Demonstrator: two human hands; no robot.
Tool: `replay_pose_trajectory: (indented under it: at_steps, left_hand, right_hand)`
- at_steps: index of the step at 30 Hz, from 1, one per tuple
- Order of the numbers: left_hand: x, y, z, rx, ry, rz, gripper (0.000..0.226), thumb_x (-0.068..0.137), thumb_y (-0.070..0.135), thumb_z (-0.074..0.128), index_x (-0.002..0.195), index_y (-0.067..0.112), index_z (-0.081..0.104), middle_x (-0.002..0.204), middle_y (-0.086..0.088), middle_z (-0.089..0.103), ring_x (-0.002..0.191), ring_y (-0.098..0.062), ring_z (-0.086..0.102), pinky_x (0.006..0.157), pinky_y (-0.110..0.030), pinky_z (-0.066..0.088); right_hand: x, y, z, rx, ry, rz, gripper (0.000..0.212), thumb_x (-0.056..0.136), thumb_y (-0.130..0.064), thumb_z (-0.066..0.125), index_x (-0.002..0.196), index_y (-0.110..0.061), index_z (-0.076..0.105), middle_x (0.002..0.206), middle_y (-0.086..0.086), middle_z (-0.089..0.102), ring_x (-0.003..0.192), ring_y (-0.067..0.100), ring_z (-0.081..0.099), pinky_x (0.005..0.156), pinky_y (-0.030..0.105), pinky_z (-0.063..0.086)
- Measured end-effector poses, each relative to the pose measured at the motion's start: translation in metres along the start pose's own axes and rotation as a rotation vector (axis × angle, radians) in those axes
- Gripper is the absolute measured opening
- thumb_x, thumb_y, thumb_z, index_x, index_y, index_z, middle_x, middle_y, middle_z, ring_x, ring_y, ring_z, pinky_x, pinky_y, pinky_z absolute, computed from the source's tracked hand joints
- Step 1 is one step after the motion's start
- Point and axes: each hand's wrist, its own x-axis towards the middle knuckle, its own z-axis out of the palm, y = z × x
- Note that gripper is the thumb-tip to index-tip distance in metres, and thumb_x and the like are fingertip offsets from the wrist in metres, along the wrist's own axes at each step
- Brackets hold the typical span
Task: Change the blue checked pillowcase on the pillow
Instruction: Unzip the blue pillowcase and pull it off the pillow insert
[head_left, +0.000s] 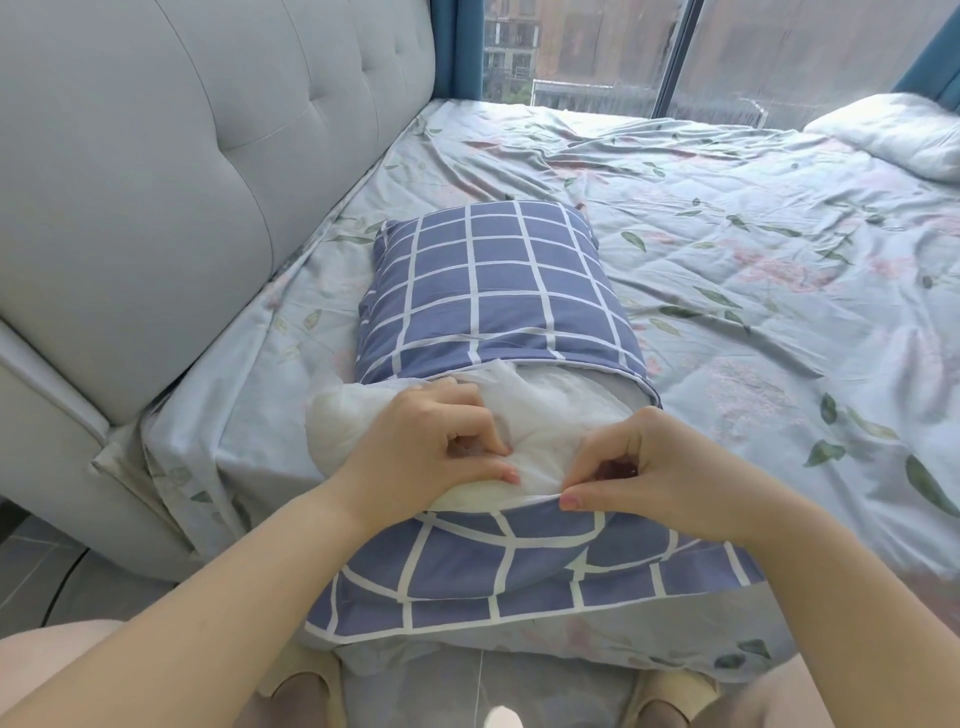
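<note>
A blue checked pillowcase (483, 291) lies lengthwise on the bed, its far part still around the pillow. The white pillow (343, 421) bulges out of the case's open near end. A loose flap of the same checked cloth (509, 566) spreads over the bed's front edge below my hands. My left hand (441, 441) presses on the bare pillow and pinches its white cover between thumb and fingers. My right hand (644, 467) pinches the hem of the checked flap where it meets the pillow.
The bed has a pale floral sheet (727, 260), rumpled. A grey tufted headboard (182, 171) runs along the left. Another white pillow (893, 135) lies at the far right by the window (623, 52). My slippered feet (306, 691) stand on the tiled floor below.
</note>
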Motion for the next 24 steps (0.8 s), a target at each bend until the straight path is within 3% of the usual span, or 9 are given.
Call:
replay_pose_trajectory:
  at_steps: [4, 8, 11, 13, 17, 24]
  left_hand:
    - [0.002, 0.001, -0.003, -0.059, -0.009, -0.016, 0.037, 0.076, 0.038, 0.079, 0.058, 0.014, 0.056, 0.061, 0.007, 0.044, 0.062, -0.005, 0.037, 0.063, -0.012, 0.031]
    - [0.000, 0.006, -0.013, -0.165, 0.039, -0.149, 0.036, 0.074, 0.022, 0.083, 0.057, 0.014, 0.053, 0.059, 0.004, 0.042, 0.058, -0.006, 0.037, 0.060, -0.013, 0.032]
    - [0.001, 0.006, -0.023, -0.197, 0.126, -0.241, 0.033, 0.075, 0.025, 0.080, 0.057, 0.016, 0.053, 0.059, 0.008, 0.039, 0.057, -0.006, 0.036, 0.059, -0.013, 0.030]
    - [0.003, 0.004, -0.031, -0.193, 0.189, -0.279, 0.033, 0.075, 0.028, 0.077, 0.058, 0.014, 0.054, 0.059, 0.009, 0.038, 0.058, -0.006, 0.036, 0.059, -0.013, 0.030]
    - [0.003, -0.001, -0.043, -0.270, 0.286, -0.388, 0.029, 0.079, 0.020, 0.078, 0.061, 0.009, 0.058, 0.057, 0.010, 0.036, 0.058, -0.005, 0.034, 0.058, -0.013, 0.031]
    - [0.005, -0.008, -0.048, -0.321, 0.414, -0.522, 0.030, 0.080, 0.027, 0.077, 0.068, 0.004, 0.062, 0.060, 0.003, 0.039, 0.060, -0.006, 0.037, 0.055, -0.014, 0.032]
  right_hand:
    - [0.001, 0.000, 0.000, 0.012, 0.013, 0.012, 0.005, 0.080, -0.029, 0.079, 0.075, -0.027, 0.078, 0.073, 0.007, 0.070, 0.069, 0.030, 0.058, 0.067, 0.041, 0.048]
    - [-0.002, -0.003, -0.001, 0.028, 0.024, 0.003, 0.009, 0.083, -0.025, 0.077, 0.074, -0.028, 0.077, 0.072, 0.006, 0.070, 0.069, 0.031, 0.058, 0.066, 0.042, 0.047]
    - [-0.004, -0.006, -0.004, 0.069, 0.054, -0.015, 0.013, 0.082, -0.020, 0.077, 0.071, -0.026, 0.077, 0.066, 0.000, 0.069, 0.061, 0.012, 0.055, 0.061, 0.025, 0.043]
    - [-0.005, -0.008, -0.006, 0.095, 0.069, -0.026, 0.014, 0.082, -0.017, 0.077, 0.071, -0.024, 0.077, 0.066, -0.001, 0.069, 0.063, 0.008, 0.056, 0.062, 0.020, 0.043]
    - [-0.006, -0.010, -0.010, 0.122, 0.108, -0.036, 0.010, 0.081, -0.015, 0.078, 0.073, -0.021, 0.079, 0.070, 0.000, 0.073, 0.067, 0.011, 0.064, 0.066, 0.020, 0.048]
    - [-0.009, -0.005, -0.017, 0.139, 0.168, -0.033, 0.004, 0.080, -0.018, 0.077, 0.077, -0.019, 0.080, 0.075, 0.001, 0.075, 0.072, 0.014, 0.069, 0.071, 0.023, 0.051]
